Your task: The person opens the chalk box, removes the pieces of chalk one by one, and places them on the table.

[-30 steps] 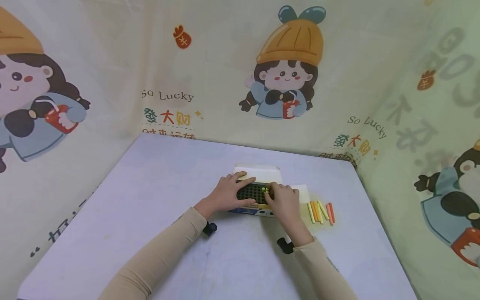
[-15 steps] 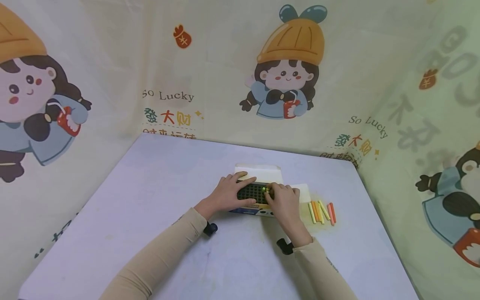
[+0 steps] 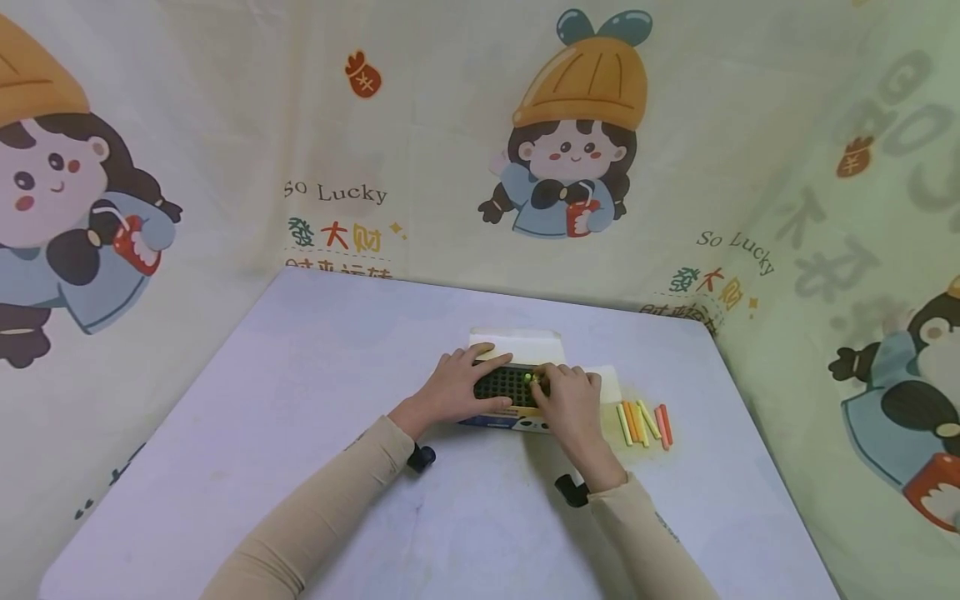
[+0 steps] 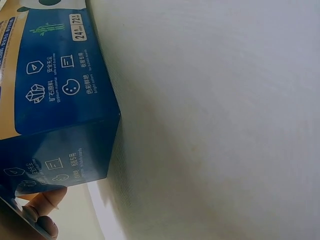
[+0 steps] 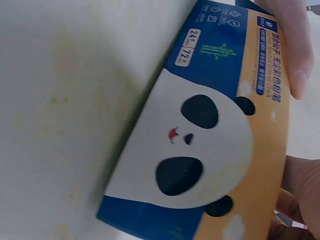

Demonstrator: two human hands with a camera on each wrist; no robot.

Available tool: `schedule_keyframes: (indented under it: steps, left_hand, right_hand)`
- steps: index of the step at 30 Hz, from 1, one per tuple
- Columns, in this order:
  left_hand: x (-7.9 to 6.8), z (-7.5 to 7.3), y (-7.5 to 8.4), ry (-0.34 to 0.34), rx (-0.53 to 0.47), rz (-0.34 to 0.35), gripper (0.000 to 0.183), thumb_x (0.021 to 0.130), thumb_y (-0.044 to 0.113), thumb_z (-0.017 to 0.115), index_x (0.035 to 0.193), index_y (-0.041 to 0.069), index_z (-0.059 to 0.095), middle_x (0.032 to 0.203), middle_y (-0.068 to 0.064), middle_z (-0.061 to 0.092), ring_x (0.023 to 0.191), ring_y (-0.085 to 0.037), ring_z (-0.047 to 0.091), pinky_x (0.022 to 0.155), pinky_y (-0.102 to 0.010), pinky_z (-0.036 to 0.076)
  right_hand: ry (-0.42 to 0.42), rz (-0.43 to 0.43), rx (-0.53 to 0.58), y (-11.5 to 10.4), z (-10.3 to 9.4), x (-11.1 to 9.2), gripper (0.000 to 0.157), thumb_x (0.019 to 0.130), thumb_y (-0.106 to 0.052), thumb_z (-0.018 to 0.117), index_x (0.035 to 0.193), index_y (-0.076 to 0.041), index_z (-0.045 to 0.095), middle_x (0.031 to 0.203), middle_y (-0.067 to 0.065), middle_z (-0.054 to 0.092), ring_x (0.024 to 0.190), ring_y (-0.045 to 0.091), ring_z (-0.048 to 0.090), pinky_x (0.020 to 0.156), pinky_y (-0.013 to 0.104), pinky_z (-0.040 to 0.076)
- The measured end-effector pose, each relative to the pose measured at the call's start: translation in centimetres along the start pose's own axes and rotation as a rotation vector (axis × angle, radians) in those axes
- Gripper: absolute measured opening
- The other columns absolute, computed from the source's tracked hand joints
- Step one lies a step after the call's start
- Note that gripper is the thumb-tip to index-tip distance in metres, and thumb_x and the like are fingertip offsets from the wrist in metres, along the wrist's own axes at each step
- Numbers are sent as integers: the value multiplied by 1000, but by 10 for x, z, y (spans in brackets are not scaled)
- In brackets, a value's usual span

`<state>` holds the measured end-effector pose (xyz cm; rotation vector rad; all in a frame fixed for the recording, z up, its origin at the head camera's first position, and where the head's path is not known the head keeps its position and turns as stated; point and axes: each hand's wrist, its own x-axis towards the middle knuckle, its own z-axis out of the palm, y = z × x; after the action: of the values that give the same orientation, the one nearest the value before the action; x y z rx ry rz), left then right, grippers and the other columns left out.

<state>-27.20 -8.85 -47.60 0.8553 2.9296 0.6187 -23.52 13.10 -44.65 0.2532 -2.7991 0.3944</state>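
A blue and tan box of colored chalk point(image 3: 498, 422) with a panda printed on its front point(image 5: 215, 125) stands with its lid raised. Inside it is a black holder with rows of holes point(image 3: 498, 385). My left hand point(image 3: 453, 387) spans the left end of the box and grips it, thumb along the front edge and fingers toward the back. At the right part of the holder, my right hand point(image 3: 572, 404) pinches a yellow-green chalk stick between thumb and fingertips, which mostly hide it. Another yellow-green chalk stick point(image 3: 528, 378) stands upright in a hole beside those fingertips.
Right of the box, several loose chalk sticks point(image 3: 633, 423) in yellow and orange lie on the white table point(image 3: 337, 350), with red-pink ones point(image 3: 663, 427) at their right. White lid flaps point(image 3: 517, 344) stick out behind the box. A printed cloth point(image 3: 435, 150) hangs behind the table.
Both hands stay at the box; only the right fingertips shift very slightly at the chalk. The loose chalk sticks lie as before.
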Motion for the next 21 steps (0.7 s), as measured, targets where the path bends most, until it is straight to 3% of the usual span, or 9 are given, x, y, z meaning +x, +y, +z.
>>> schedule_keyframes:
  steps: [14,21]
  left_hand:
    - [-1,0,2,-5,5,7,81,93,74,57,163,41,32,167,-7,30,139,-35,45,105,-57,38]
    - [-1,-1,3,-3,5,10,81,93,74,58,163,40,32,167,-8,30,140,-36,45,106,-57,38]
  right_hand:
    - [54,-28,41,3,-16,3,15,97,-26,73,105,-14,78,88,3,75,81,28,64,91,55,42]
    - [128,-40,67,2,-23,5,14,98,-25,73,105,-13,78,93,4,76,85,29,65,94,55,41]
